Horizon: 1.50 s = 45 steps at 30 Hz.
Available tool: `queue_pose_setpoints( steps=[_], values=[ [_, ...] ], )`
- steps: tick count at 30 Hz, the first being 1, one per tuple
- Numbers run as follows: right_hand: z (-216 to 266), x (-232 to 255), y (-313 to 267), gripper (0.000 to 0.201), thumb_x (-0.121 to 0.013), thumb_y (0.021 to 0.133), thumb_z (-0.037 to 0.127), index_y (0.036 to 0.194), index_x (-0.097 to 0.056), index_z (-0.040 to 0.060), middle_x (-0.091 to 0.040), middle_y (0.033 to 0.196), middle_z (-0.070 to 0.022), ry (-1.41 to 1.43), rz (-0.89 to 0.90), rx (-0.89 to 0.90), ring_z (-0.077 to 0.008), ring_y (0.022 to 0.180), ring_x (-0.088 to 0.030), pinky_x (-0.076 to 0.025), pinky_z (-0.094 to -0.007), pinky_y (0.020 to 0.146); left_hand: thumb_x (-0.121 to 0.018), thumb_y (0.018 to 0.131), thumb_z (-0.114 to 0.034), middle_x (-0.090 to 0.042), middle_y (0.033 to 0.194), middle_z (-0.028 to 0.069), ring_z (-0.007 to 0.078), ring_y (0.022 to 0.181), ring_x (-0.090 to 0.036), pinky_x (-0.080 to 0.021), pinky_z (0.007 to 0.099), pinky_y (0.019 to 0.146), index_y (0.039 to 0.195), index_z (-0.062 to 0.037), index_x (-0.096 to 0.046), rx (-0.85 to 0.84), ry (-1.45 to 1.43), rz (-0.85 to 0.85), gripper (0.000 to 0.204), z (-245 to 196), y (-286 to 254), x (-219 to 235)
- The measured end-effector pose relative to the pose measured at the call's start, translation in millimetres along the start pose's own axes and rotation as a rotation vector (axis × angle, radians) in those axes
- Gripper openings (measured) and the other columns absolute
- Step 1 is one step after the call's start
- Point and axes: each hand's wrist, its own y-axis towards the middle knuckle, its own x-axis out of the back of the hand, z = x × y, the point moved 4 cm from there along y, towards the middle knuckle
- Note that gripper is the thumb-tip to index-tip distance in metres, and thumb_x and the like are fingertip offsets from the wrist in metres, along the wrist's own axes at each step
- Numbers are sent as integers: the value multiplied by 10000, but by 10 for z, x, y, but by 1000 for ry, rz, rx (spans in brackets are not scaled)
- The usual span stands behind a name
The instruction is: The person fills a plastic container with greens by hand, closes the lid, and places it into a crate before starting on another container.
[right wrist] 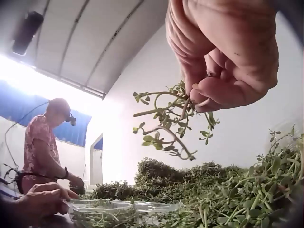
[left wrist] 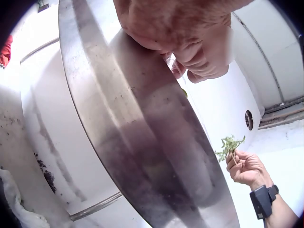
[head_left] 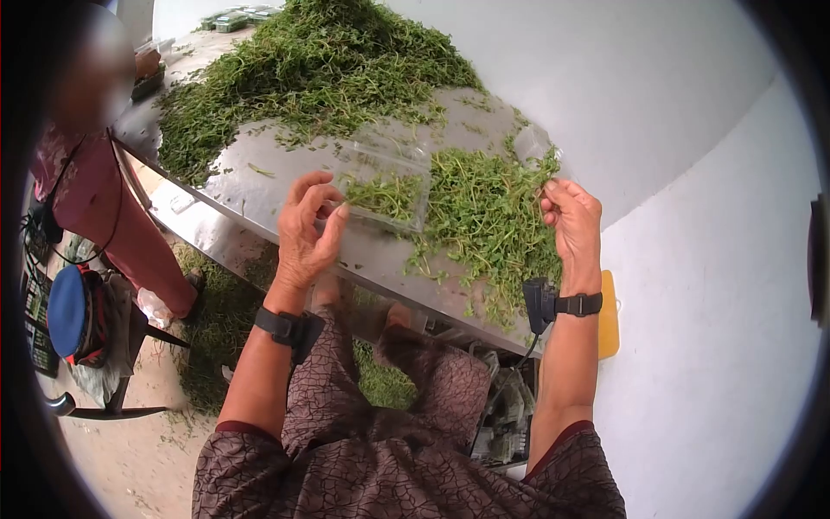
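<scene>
My right hand [head_left: 574, 221] pinches a small bunch of green sprigs [right wrist: 166, 111] between thumb and fingertips, held above loose greens [head_left: 484, 208] on the metal table. In the left wrist view, that right hand [left wrist: 249, 171] shows the sprigs [left wrist: 231, 145] sticking up from its fingers. A clear plastic container [head_left: 424, 186] with some greens in it lies left of the loose pile. Beside its near left side is my left hand [head_left: 309, 229], fingers loosely bent and thumb apart; its contact with the container is unclear.
A large heap of greens [head_left: 328, 69] covers the far part of the metal table [head_left: 251, 164]. Another person [right wrist: 42, 147] stands at the left side. A blue cap-like item [head_left: 71, 313] is at lower left, and a yellow board [head_left: 609, 316] is by the right wall.
</scene>
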Motion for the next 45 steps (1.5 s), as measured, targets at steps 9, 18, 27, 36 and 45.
queue_pose_setpoints(
  steps=[9, 18, 27, 36, 45],
  values=[
    [383, -905, -190, 209, -647, 851, 121, 965, -661, -52, -659, 769, -51, -124, 228, 180, -75, 649, -580, -452, -201, 546, -633, 792, -126, -580, 1109, 154, 212, 692, -612, -514, 301, 633, 938, -17, -602, -18, -19, -23, 185, -36, 17, 9],
    [-1, -799, -469, 144, -615, 855, 77, 906, -661, -49, -573, 670, -6, -454, 255, 235, -59, 609, -479, -398, -231, 554, -609, 809, -141, -556, 1150, 114, 159, 696, -552, -482, 294, 649, 1023, -29, -588, 0, -47, -24, 242, 23, -2, 21],
    [-286, -321, -1164, 103, -613, 862, 41, 893, -659, -46, -639, 766, -59, -486, 42, 284, -83, 623, -532, -425, -234, 562, -629, 783, -148, -535, 1205, 144, 263, 944, -550, -454, 372, 827, 1077, -46, -588, -129, 94, -92, 314, -9, -19, 43],
    [-776, -134, -1424, 91, -602, 869, 32, 881, -661, -37, -654, 775, -57, -202, -60, 105, -92, 673, -598, -470, -229, 605, -611, 770, -115, -505, 1277, 120, 316, 1239, -414, -346, 449, 1013, 1011, -82, -635, -242, 228, 23, 244, -37, -4, 34],
    [-761, -154, -1418, 84, -590, 836, 3, 885, -641, -44, -647, 809, -69, -316, 12, 293, -99, 662, -556, -441, -238, 594, -666, 777, -143, -627, 1101, 49, 283, 1156, -485, -248, 488, 1044, 989, -115, -693, -441, 455, 270, 215, -407, 94, -122]
  ],
)
